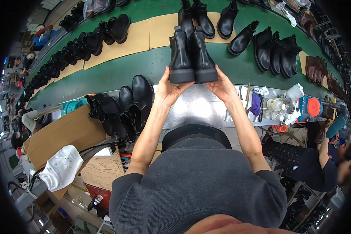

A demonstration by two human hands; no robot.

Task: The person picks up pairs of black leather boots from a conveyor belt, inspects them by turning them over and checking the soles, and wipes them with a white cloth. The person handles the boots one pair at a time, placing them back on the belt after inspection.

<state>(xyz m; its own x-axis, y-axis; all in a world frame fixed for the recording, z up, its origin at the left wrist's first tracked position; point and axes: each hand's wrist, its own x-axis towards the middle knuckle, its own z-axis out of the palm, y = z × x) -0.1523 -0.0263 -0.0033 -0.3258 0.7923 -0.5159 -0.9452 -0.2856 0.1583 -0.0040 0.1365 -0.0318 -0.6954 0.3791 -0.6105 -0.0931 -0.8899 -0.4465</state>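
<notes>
A pair of black ankle boots stands side by side in front of me, heels toward me, at the near edge of the green table. My left hand [171,89] grips the heel of the left boot [180,58], thumb up its outer side and fingers under the sole. On the other side, my right hand [221,85] holds the heel of the right boot [201,56] in the same way. The two heels touch or nearly touch. The toes are hidden behind the shafts.
More black boots [241,38] stand around the green table [132,62], some on cardboard strips [136,37]. A metal worktop [195,103] lies below my hands, with bottles [275,104] and a purple cloth [256,103] to its right. Several boots [142,89] crowd the left. A co-worker [319,167] is at right.
</notes>
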